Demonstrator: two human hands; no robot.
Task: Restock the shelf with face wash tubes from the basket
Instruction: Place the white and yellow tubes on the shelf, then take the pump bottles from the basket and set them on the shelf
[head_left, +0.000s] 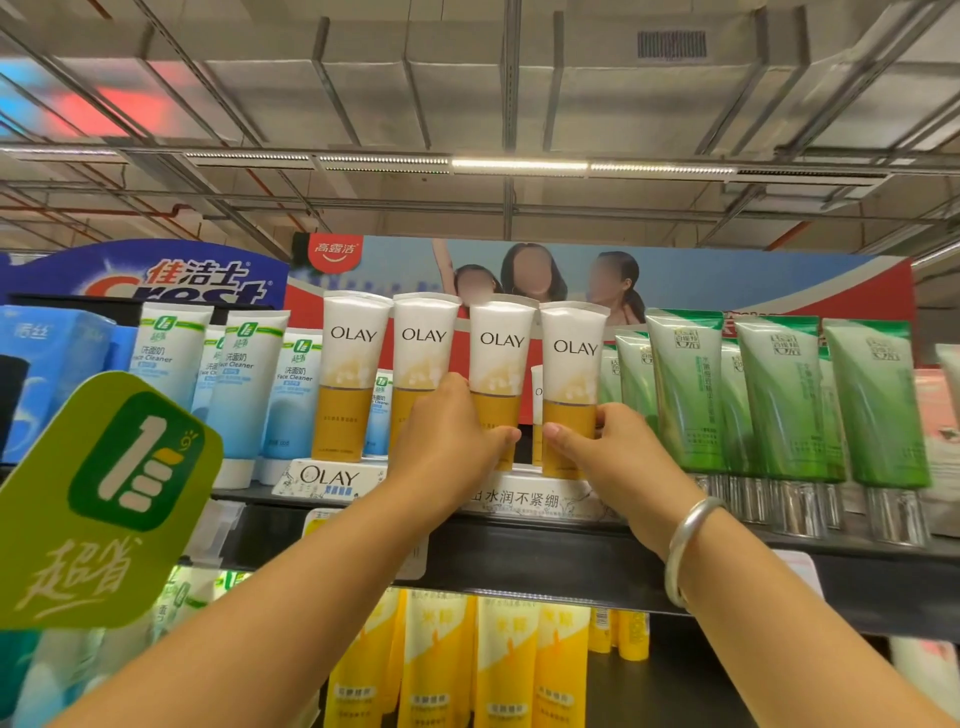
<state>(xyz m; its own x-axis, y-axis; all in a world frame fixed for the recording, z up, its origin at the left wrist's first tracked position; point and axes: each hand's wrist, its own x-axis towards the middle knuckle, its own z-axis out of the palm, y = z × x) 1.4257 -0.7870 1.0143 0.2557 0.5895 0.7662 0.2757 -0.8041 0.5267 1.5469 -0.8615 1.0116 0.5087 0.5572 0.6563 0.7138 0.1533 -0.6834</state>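
Note:
Several white-and-amber Olay face wash tubes stand upright in a row on the top shelf, in a white Olay display tray. My left hand is wrapped around the lower part of the third tube, with fingers also across the second tube. My right hand grips the base of the fourth tube, thumb in front. A silver bangle sits on my right wrist. The basket is out of view.
Blue-and-white face cleaner tubes stand left of the Olay row, green tubes to the right. A green promo sign juts out at the left. Yellow tubes fill the shelf below.

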